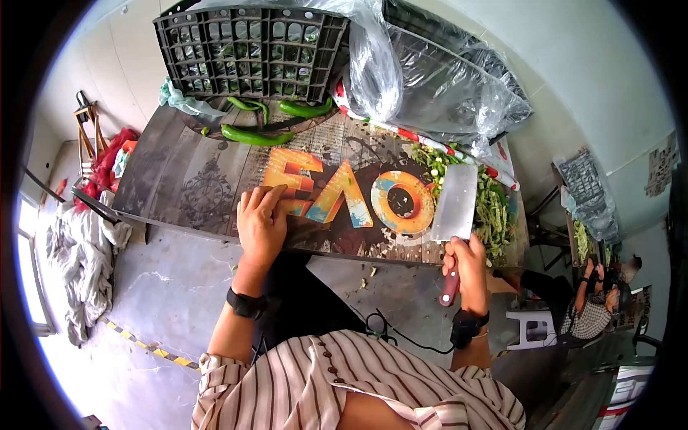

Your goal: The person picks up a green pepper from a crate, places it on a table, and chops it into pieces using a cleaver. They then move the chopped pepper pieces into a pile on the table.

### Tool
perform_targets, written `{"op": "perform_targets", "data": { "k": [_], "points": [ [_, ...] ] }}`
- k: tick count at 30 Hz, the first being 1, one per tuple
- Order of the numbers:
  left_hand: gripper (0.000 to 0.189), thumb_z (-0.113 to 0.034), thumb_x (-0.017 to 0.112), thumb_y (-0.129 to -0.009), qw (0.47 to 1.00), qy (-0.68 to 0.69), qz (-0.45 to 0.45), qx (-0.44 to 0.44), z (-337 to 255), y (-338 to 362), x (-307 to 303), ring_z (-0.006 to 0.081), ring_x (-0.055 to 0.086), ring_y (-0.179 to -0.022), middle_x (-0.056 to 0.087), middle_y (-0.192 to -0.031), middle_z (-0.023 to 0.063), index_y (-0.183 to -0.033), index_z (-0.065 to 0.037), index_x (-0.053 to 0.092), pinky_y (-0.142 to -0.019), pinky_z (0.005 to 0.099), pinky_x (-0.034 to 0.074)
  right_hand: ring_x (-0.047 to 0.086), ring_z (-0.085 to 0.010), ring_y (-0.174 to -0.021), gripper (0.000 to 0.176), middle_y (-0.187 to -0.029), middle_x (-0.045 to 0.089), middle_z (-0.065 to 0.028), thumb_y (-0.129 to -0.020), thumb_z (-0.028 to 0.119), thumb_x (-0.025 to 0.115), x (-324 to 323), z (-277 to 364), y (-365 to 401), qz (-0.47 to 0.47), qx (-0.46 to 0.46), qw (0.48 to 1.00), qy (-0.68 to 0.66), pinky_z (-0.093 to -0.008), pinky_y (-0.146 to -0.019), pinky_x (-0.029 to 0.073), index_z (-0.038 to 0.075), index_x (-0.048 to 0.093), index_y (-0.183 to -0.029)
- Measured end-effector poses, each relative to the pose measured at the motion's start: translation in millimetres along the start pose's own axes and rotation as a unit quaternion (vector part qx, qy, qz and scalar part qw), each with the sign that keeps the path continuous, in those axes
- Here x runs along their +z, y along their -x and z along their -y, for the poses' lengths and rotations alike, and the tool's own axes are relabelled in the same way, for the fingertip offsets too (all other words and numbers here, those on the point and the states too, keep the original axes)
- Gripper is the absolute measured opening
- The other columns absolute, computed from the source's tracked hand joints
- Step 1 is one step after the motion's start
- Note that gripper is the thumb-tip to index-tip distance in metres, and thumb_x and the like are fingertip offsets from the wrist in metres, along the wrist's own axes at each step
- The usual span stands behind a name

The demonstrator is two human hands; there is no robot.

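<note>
A cleaver [456, 201] with a dark red handle is held in my right hand [466, 261], its broad blade pointing away from me over the table's right part. Beside the blade lies a pile of chopped green pieces [492, 215]. My left hand [261, 221] rests near the table's front edge on the printed letters, fingers slightly apart and holding nothing. Toward the back left lie a long green pepper [256, 135], another green pepper [306, 109] and a thin curled one [249, 105].
A black crate [251, 54] with green contents stands at the back. Next to it is a plastic-covered crate [448, 79], with a red-and-white roll [430, 140] in front. Another person [588, 315] sits at the right near a white stool [532, 328].
</note>
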State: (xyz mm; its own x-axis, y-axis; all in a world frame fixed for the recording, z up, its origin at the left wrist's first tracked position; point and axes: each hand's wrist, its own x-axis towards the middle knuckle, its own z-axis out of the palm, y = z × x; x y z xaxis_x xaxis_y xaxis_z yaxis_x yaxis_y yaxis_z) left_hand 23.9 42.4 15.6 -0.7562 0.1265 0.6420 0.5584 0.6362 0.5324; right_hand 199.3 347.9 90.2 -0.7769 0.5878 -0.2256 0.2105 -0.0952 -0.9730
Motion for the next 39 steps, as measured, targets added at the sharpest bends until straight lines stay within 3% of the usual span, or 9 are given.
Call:
{"op": "perform_targets", "data": {
  "k": [12, 17, 24, 29, 35, 39],
  "points": [
    [0.024, -0.006, 0.063, -0.076, 1.0, -0.019, 0.001, 0.015, 2, 1, 2, 0.0277, 0.055, -0.082, 0.06, -0.086, 0.0052, -0.099, -0.01, 0.068, -0.072, 0.0376, 0.043, 0.051, -0.0099, -0.052, 0.01, -0.072, 0.051, -0.0042, -0.094, 0.01, 0.053, 106, -27, 2, 0.285, 0.041, 0.957, -0.049, -0.0274, -0.044, 0.047, 0.002, 0.047, -0.091],
    [0.023, -0.007, 0.063, -0.077, 1.0, -0.012, 0.004, 0.017, 1, 0, 1, 0.0277, 0.055, -0.082, 0.061, -0.087, 0.0046, -0.099, -0.01, 0.068, -0.072, 0.0377, 0.043, 0.05, -0.0107, -0.051, 0.011, -0.072, 0.051, -0.0051, -0.095, 0.01, 0.053, 108, -38, -3, 0.261, 0.081, 0.958, -0.083, -0.0283, -0.043, 0.046, 0.002, 0.045, -0.092],
    [0.023, -0.006, 0.063, -0.077, 1.0, 0.005, 0.007, 0.016, -1, 0, -1, 0.0272, 0.055, -0.082, 0.062, -0.089, 0.0045, -0.1, -0.009, 0.068, -0.073, 0.036, 0.044, 0.05, -0.0103, -0.052, 0.011, -0.072, 0.051, -0.004, -0.095, 0.012, 0.053, 79, -33, 5, 0.159, 0.059, 0.982, -0.087, -0.0284, -0.043, 0.046, 0.004, 0.046, -0.093],
    [0.024, -0.006, 0.063, -0.077, 1.0, 0.003, 0.015, 0.008, 1, 1, 0, 0.0264, 0.055, -0.085, 0.062, -0.091, 0.0041, -0.1, -0.009, 0.068, -0.076, 0.0361, 0.043, 0.049, -0.0104, -0.052, 0.01, -0.073, 0.051, -0.0038, -0.095, 0.014, 0.053, 68, -41, 8, 0.153, 0.049, 0.983, -0.088, -0.0282, -0.042, 0.045, 0.006, 0.046, -0.094],
    [0.033, -0.012, 0.065, -0.077, 0.996, -0.049, 0.075, 0.011, 8, -40, -15, 0.027, 0.054, -0.099, 0.063, -0.102, 0.0046, -0.11, -0.011, 0.067, -0.086, 0.0406, 0.04, 0.049, -0.0105, -0.052, 0.01, -0.073, 0.051, -0.0039, -0.094, 0.013, 0.053, 67, -42, 11, 0.147, 0.062, 0.982, -0.1, -0.0283, -0.044, 0.045, 0.005, 0.046, -0.093],
    [0.039, -0.01, 0.064, -0.076, 0.989, -0.117, 0.083, 0.043, 42, -84, 0, 0.0276, 0.051, -0.111, 0.062, -0.111, 0.0056, -0.116, -0.011, 0.064, -0.094, 0.0384, 0.039, 0.05, -0.0106, -0.052, 0.009, -0.073, 0.051, -0.0037, -0.094, 0.012, 0.053, 65, -45, 10, 0.152, 0.052, 0.982, -0.102, -0.0285, -0.045, 0.045, 0.005, 0.047, -0.094]
  ]
}}
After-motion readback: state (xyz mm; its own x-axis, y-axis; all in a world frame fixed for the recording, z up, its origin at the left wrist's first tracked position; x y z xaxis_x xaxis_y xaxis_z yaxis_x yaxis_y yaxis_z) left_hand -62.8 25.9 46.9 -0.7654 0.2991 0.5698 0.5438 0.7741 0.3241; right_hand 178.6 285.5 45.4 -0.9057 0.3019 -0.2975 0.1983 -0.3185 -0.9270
